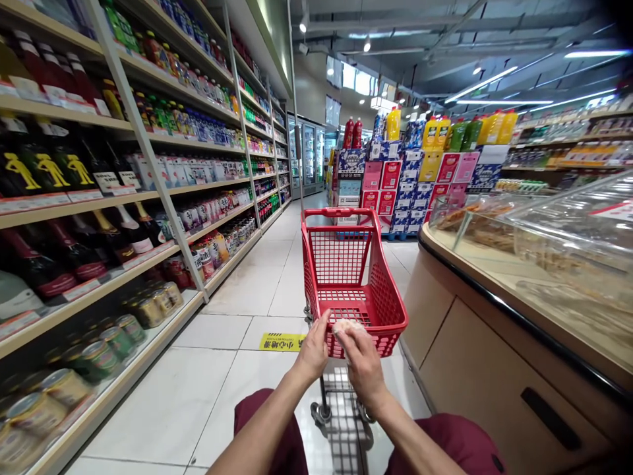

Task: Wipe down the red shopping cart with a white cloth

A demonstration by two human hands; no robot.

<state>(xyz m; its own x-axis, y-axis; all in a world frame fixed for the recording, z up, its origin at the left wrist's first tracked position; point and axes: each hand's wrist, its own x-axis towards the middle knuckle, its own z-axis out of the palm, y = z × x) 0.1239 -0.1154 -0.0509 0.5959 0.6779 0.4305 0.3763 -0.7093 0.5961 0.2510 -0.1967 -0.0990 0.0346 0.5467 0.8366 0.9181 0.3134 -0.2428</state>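
Note:
A red plastic shopping cart (366,297) stands right in front of me, its basket holding nothing that I can see. At the near left corner of the basket, my left hand (315,348) is closed on the rim, its fingertips partly hidden. My right hand (363,363) pinches a crumpled whitish wipe (349,326) against the near rim, just right of the left hand. Whether it is paper or cloth cannot be made out.
Shelves of bottles and cans (212,224) run along the left. A counter with clear covers (494,284) stands close on the right. Stacked drink cartons (390,185) rise ahead. A yellow floor sticker (281,342) lies left of the cart on white tiles.

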